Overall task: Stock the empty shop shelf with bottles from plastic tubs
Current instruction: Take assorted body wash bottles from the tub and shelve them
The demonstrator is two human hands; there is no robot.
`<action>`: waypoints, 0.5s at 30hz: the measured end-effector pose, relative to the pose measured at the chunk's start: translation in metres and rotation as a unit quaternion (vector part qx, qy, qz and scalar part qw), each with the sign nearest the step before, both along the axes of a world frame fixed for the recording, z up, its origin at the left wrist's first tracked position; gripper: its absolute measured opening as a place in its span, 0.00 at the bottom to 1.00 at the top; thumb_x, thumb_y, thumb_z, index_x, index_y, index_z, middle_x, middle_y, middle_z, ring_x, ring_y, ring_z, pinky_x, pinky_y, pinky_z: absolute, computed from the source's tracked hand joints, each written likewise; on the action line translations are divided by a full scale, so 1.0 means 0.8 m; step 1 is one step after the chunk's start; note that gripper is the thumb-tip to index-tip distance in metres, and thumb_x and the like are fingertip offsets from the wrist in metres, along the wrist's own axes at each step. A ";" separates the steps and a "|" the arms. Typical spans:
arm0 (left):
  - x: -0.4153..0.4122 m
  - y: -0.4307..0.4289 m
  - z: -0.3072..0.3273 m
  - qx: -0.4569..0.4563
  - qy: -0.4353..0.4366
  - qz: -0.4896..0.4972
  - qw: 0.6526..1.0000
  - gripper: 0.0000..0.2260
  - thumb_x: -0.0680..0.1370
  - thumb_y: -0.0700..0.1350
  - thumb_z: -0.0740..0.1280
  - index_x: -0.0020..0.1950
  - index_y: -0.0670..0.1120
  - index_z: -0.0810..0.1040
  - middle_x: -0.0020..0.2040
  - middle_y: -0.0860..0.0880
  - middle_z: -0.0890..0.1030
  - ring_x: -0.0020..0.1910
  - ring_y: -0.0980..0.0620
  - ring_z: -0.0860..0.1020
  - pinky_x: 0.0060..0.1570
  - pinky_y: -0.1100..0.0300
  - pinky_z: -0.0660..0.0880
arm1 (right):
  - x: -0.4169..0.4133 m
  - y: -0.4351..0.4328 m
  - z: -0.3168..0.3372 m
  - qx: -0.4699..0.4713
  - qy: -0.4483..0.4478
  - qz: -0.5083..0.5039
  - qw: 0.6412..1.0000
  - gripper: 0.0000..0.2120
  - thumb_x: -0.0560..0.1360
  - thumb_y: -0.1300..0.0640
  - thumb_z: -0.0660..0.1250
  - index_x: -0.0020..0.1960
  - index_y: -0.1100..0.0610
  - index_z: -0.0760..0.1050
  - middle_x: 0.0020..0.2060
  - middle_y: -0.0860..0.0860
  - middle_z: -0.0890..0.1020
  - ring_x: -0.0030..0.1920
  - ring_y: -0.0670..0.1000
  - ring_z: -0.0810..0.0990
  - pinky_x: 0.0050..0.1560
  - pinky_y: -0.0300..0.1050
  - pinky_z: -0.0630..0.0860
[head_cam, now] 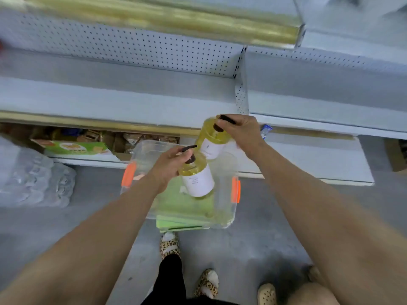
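Head view: the left hand (169,165) grips the dark-capped neck of a clear bottle of yellow liquid with a white label (198,180), holding it tilted over the clear plastic tub with orange latches (149,148) on the grey floor (264,216). The right hand (241,134) grasps a second matching yellow bottle (210,139) by its cap. It is held higher, near the front edge of the white shelf with a perforated back panel (110,102).
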State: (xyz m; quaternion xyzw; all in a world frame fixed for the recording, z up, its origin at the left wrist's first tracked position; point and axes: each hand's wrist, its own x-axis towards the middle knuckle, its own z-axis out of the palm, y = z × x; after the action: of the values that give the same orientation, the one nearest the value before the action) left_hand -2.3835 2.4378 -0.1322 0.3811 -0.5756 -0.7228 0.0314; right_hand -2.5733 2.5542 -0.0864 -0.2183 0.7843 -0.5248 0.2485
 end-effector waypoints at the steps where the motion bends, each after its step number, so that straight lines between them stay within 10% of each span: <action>1: -0.006 -0.004 0.024 0.001 0.013 0.004 1.000 0.03 0.79 0.48 0.68 0.51 0.51 0.80 0.50 0.49 0.83 0.48 0.52 0.80 0.56 0.50 0.76 | -0.005 -0.002 0.026 -0.012 0.011 -0.004 1.000 0.06 0.70 0.55 0.77 0.47 0.48 0.86 0.42 0.45 0.87 0.47 0.44 0.85 0.58 0.43 0.80; 15: -0.082 -0.080 0.288 -0.113 0.163 -0.105 0.974 0.09 0.79 0.52 0.66 0.53 0.48 0.81 0.50 0.50 0.82 0.49 0.50 0.78 0.50 0.52 0.74 | -0.063 -0.034 0.356 -0.104 0.179 -0.006 0.978 0.03 0.70 0.49 0.78 0.43 0.47 0.86 0.42 0.48 0.87 0.43 0.49 0.85 0.49 0.51 0.84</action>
State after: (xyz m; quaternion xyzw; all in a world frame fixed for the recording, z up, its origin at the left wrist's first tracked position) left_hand -2.4487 2.3738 0.0984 0.1896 -0.6776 -0.7046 0.0917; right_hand -2.6237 2.5268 0.1984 -0.3285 0.7584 -0.5576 0.0770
